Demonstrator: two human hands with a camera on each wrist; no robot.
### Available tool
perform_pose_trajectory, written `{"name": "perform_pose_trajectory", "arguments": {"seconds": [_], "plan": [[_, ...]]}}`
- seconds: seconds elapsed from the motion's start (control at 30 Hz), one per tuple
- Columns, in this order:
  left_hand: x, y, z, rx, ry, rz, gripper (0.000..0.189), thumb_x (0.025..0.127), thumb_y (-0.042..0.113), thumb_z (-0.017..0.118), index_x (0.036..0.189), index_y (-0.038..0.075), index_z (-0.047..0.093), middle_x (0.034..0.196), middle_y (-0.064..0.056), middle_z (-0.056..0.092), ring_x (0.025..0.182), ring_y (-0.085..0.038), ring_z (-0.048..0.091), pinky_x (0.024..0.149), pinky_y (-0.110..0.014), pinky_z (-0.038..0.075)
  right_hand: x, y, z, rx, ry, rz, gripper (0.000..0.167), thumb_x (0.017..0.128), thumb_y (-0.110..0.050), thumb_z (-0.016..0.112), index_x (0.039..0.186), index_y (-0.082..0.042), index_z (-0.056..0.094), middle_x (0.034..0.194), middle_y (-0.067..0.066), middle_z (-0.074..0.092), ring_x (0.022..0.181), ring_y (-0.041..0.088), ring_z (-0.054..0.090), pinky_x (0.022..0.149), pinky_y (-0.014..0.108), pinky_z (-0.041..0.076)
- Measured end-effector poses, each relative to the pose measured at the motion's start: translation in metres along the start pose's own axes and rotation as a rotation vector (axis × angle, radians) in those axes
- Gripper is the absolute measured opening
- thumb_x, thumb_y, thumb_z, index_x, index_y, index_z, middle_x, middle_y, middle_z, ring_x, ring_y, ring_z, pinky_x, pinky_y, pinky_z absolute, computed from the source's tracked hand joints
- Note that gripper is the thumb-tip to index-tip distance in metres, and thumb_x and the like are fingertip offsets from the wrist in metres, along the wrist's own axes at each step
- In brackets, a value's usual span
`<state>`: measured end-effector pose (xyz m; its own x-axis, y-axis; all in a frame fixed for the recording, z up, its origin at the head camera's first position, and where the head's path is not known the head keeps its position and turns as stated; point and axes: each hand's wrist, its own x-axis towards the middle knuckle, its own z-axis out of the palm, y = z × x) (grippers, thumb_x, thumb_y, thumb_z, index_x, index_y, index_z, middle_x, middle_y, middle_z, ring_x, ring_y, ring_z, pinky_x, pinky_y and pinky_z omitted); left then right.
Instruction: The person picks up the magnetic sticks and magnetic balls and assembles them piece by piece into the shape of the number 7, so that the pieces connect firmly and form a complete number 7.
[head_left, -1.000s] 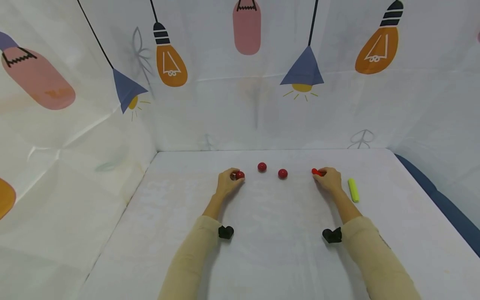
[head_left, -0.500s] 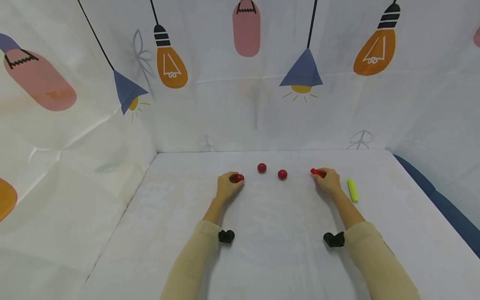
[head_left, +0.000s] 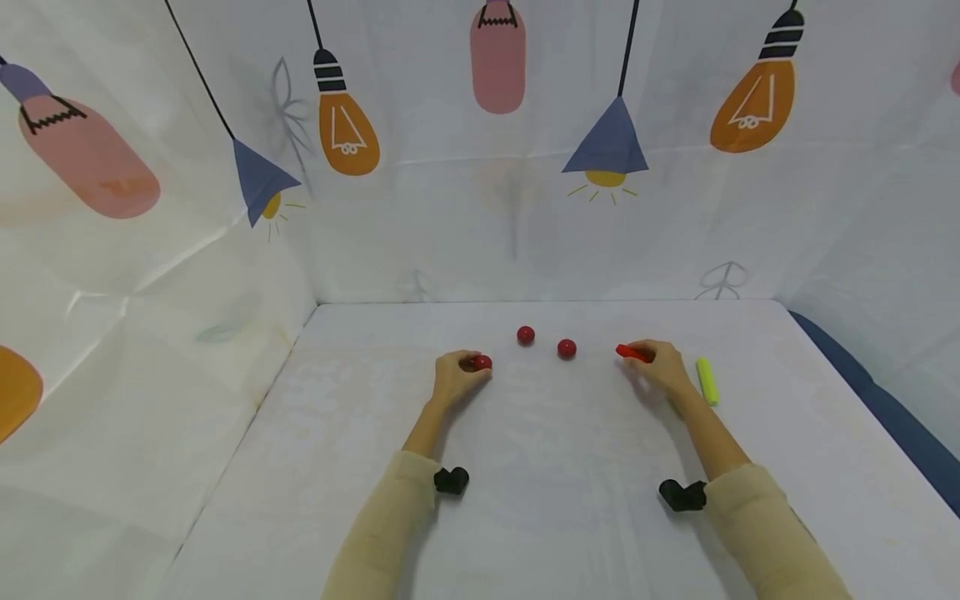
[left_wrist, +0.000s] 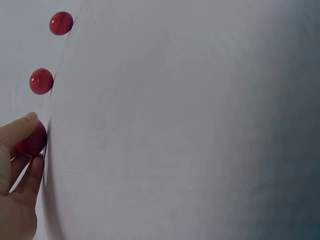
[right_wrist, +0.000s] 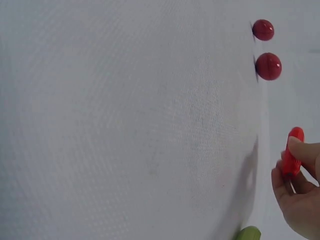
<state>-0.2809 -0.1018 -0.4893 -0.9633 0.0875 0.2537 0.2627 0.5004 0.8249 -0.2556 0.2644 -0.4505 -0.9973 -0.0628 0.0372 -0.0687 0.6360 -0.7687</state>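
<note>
My left hand (head_left: 456,379) grips a shiny red ball (head_left: 482,363) between thumb and fingers, low over the white table. In the left wrist view the thumb and fingertips (left_wrist: 33,175) curl round this ball (left_wrist: 36,141). My right hand (head_left: 663,367) pinches a short, stubby red highlighter (head_left: 634,353), its end pointing left. The right wrist view shows the highlighter (right_wrist: 293,155) between thumb and fingers, above the hand's shadow. Two more red balls, one farther back (head_left: 526,335) and one nearer (head_left: 566,348), lie between the hands.
A yellow-green highlighter (head_left: 707,382) lies on the white table (head_left: 547,467) just right of my right hand. White sheeting (head_left: 465,225) printed with lamps and bulbs stands behind the table and at its sides. Dark blue material (head_left: 862,383) shows along the right edge.
My left hand has drawn the red ball a little toward me. My right hand has lifted the red highlighter and brought it slightly nearer and to the left, showing more of it.
</note>
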Motion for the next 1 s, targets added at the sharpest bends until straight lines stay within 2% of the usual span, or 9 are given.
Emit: {"name": "perform_pose_trajectory", "arguments": {"seconds": [0.1,0.27,0.4,0.53,0.77,1.0], "plan": [[-0.002,0.0,-0.001,-0.018,-0.004,-0.02,0.037,0.074,0.009,0.078,0.107,-0.004,0.067,0.096,-0.018,0.069,0.085,-0.026,0.066,0.08,-0.035,0.054,0.0,-0.001,0.002,0.001,-0.002,-0.03,0.041,0.091,-0.019,0.061,0.121,0.008,0.056,0.115,0.028,0.056,0.099,0.036,0.049,0.085,0.043,0.045],[-0.005,-0.001,-0.001,-0.04,-0.015,-0.044,0.038,0.074,0.01,0.079,0.108,-0.003,0.068,0.097,-0.017,0.069,0.086,-0.026,0.066,0.08,-0.035,0.054,0.0,-0.007,0.007,-0.001,-0.029,-0.02,0.038,0.092,-0.013,0.059,0.124,0.006,0.055,0.119,0.026,0.056,0.102,0.035,0.049,0.088,0.042,0.044],[-0.006,0.0,0.0,-0.04,-0.035,-0.042,0.038,0.074,0.01,0.079,0.108,-0.003,0.067,0.099,-0.018,0.069,0.087,-0.026,0.066,0.08,-0.036,0.054,-0.002,-0.012,0.011,0.012,-0.019,-0.068,0.036,0.091,-0.013,0.063,0.121,0.007,0.058,0.114,0.025,0.059,0.097,0.032,0.052,0.082,0.03,0.046],[-0.007,0.002,0.0,-0.033,-0.049,-0.036,0.039,0.073,0.009,0.079,0.108,-0.004,0.067,0.1,-0.018,0.068,0.088,-0.027,0.066,0.081,-0.036,0.054,-0.004,-0.018,0.016,0.055,-0.021,-0.079,0.036,0.088,-0.014,0.066,0.117,0.006,0.06,0.11,0.023,0.061,0.092,0.029,0.054,0.076,0.02,0.045],[-0.01,0.005,0.002,-0.074,-0.067,-0.035,0.038,0.072,0.009,0.08,0.106,-0.004,0.068,0.098,-0.018,0.068,0.087,-0.028,0.066,0.08,-0.035,0.054,-0.005,-0.023,0.026,0.111,-0.024,-0.089,0.034,0.085,-0.013,0.07,0.113,0.006,0.063,0.106,0.022,0.063,0.089,0.027,0.056,0.073,0.018,0.046],[-0.012,0.005,0.004,-0.076,-0.062,-0.02,0.036,0.073,0.009,0.079,0.105,-0.004,0.068,0.097,-0.018,0.068,0.087,-0.028,0.066,0.079,-0.035,0.055,-0.006,-0.029,0.033,0.14,-0.038,-0.109,0.033,0.085,-0.013,0.07,0.112,0.005,0.063,0.106,0.021,0.063,0.088,0.026,0.056,0.073,0.019,0.047]]}}
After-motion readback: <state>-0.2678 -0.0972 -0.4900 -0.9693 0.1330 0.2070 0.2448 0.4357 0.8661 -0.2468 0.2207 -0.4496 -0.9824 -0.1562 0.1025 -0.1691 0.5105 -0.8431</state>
